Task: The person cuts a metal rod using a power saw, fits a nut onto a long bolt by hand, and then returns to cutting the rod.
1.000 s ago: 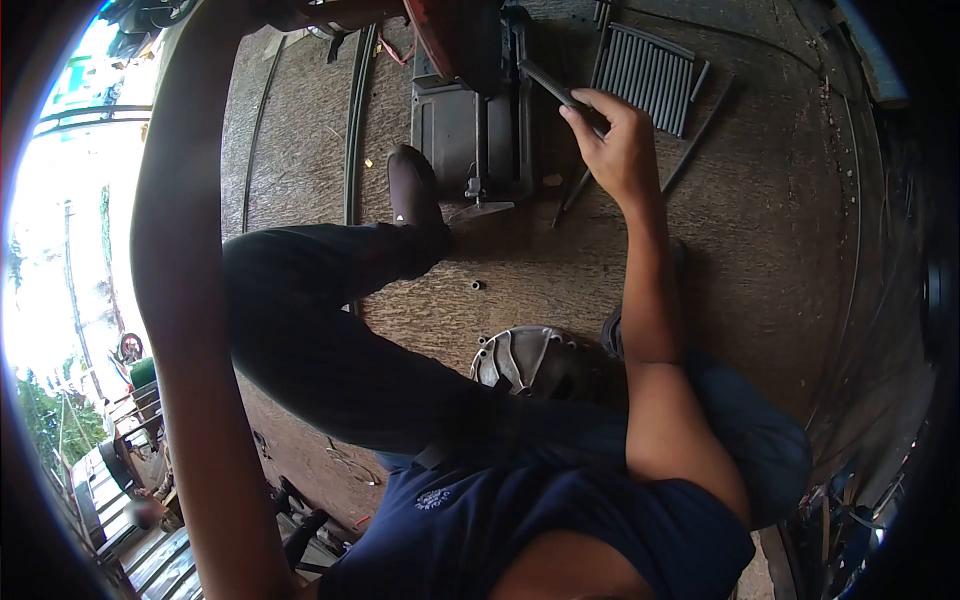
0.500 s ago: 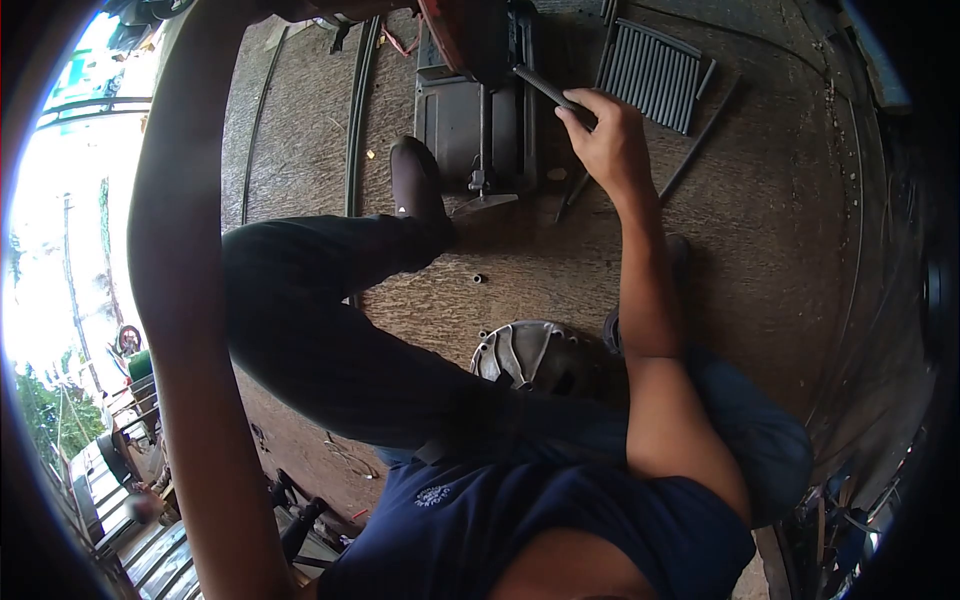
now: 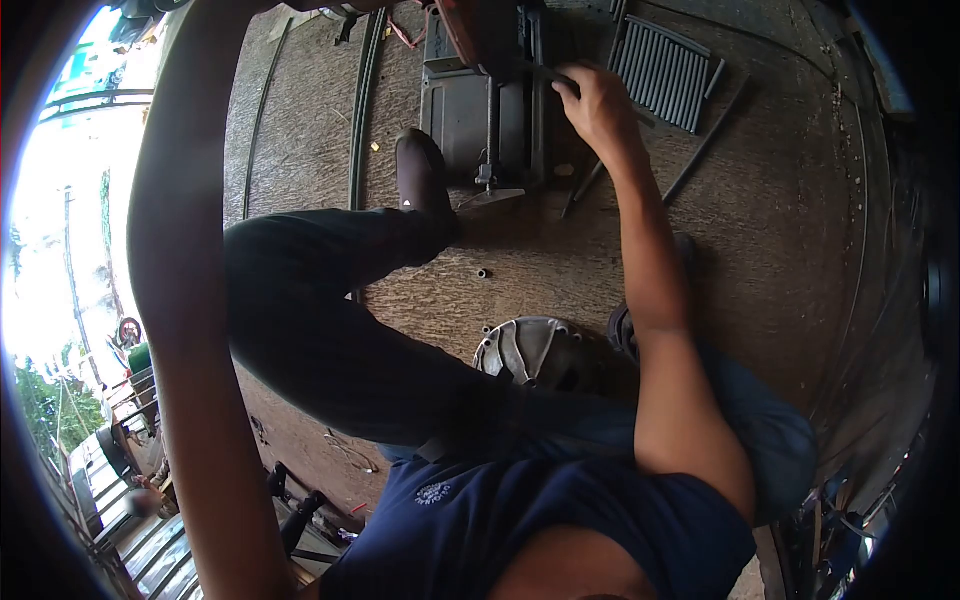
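"How do we guide this well?"

"Our right hand (image 3: 602, 112) is clamped on the dark rod (image 3: 546, 73), far side, beside the red machine (image 3: 462, 36); let's brace it, fingers well back. We can't tell our left hand's state."

"Any writing?"

"Our shirt emblem (image 3: 433, 492) is too small to read."

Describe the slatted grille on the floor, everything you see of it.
The grille is a grey, metal-looking panel of narrow parallel bars set closely side by side, with a crosspiece along its far edge. A short bar slants beside its right edge. It lies apparently flat on the brown, rough-looking floor, turned slightly askew. The right hand is near its lower left corner; whether they touch is unclear.
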`<state>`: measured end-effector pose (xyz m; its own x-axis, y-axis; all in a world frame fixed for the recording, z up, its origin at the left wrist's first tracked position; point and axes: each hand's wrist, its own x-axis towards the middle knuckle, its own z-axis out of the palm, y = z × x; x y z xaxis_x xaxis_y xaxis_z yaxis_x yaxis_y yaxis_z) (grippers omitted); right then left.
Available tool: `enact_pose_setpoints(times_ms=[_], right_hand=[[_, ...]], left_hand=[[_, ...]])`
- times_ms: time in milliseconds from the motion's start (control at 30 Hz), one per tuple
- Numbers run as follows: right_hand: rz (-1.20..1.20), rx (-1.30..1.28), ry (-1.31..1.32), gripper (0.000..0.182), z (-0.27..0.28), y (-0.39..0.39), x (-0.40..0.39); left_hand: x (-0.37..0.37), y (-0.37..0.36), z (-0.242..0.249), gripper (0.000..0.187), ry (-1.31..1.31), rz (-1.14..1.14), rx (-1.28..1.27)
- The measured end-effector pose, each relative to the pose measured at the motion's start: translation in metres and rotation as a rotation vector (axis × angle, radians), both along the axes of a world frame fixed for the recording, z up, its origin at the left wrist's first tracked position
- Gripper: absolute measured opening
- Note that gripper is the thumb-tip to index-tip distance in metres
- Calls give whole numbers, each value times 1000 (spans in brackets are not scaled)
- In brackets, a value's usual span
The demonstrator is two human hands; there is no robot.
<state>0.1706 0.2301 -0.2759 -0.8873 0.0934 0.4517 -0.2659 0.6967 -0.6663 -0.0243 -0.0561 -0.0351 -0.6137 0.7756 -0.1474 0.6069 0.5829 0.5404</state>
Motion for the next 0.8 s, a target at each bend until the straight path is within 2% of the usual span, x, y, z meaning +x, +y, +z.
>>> enact_pose_setpoints(times_ms=[133,200,600,800], right_hand=[[3,70,12,10,-6,1,-10],[21,107,-38,17,-5,0,-11],[84,96,51,14,3,2,-14],[85,90,-1,14,8,1,-9]], left_hand=[[3,2,1,26,-63,22,40],[5,2,1,26,-94,34,60],[15,20,10,27,-272,82,177],[20,29,15,28,-361,105,235]])
